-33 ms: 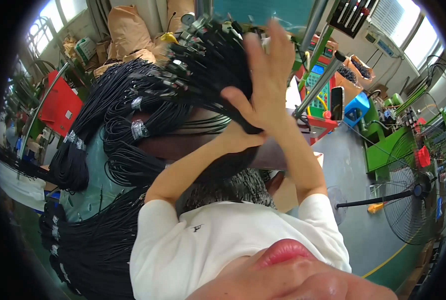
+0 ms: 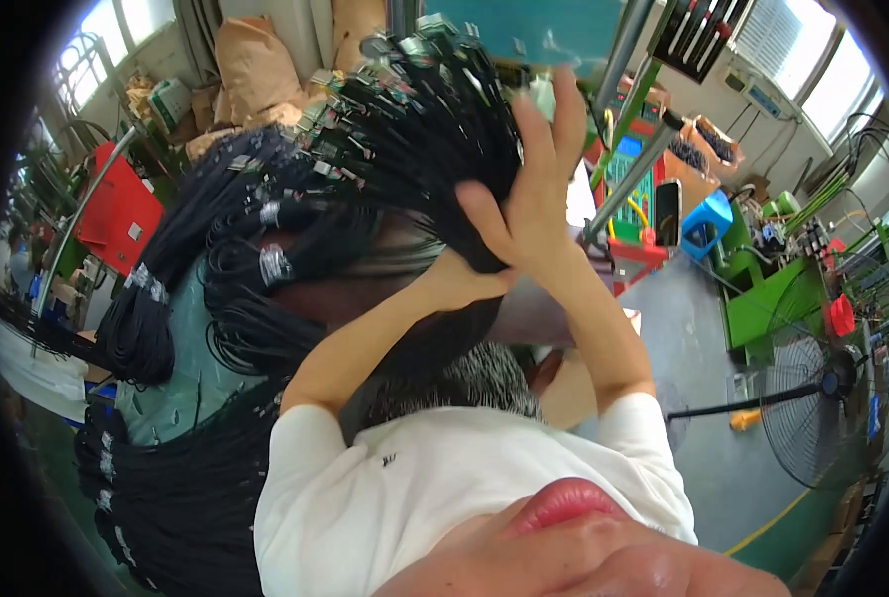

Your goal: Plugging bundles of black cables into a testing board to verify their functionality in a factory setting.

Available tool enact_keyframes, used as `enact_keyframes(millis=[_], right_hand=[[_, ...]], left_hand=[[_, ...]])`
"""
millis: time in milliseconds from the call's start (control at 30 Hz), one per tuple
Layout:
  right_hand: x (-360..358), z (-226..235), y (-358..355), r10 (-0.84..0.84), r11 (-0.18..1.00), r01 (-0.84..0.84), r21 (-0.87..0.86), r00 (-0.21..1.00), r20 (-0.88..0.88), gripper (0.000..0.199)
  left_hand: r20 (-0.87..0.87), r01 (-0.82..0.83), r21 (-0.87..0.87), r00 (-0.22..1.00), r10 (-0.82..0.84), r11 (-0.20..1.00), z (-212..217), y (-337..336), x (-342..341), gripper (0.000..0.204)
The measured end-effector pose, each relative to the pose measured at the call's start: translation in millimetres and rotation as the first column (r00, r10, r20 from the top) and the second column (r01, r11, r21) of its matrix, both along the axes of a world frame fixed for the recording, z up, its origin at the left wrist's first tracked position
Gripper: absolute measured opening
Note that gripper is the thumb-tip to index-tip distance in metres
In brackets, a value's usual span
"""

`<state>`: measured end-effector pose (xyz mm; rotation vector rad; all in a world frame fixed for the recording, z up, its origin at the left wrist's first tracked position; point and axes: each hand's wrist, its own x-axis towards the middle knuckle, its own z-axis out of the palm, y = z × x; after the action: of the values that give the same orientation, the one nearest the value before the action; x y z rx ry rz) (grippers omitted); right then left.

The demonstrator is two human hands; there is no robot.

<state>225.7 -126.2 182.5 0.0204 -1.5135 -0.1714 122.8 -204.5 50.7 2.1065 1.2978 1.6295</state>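
Both my arms are raised in front of the camera. A thick bundle of black cables [image 2: 415,149] with small grey-and-green connectors at its ends fans out at top centre. My right hand [image 2: 534,189] cups the bundle's right side, fingers stretched upward, with cables running between thumb and fingers. My left hand [image 2: 456,282] sits just below it, closed against the underside of the bundle and partly hidden by cables. My white short sleeves and lower face fill the bottom of the view.
More tied black cable bundles [image 2: 166,308] hang over a teal rack at the left. A red cart [image 2: 116,214] stands behind them. On the right are metal poles [image 2: 629,179], a blue stool [image 2: 708,224], green benches [image 2: 773,298] and a standing fan [image 2: 818,393].
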Motion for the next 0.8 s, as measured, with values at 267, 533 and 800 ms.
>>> enact_keyframes(millis=[267, 533, 800], right_hand=[[21, -12, -23, 0.039, 0.999, -0.037, -0.036, 0.996, 0.074, 0.074], [38, -24, -35, -0.021, 0.986, 0.033, -0.166, 0.997, 0.075, 0.071], [52, -28, -24, -0.1, 0.988, 0.084, -0.129, 0.987, -0.124, 0.074]], left_hand=[[0.018, 0.316, -0.441, 0.939, -0.344, 0.84, 7, -5, 7, 0.029], [-0.195, 0.155, -0.727, 0.888, -0.417, 0.669, 38, -10, 20, 0.031], [-0.179, 0.269, -0.666, 0.848, -0.499, 0.696, -35, 21, 10, 0.034]])
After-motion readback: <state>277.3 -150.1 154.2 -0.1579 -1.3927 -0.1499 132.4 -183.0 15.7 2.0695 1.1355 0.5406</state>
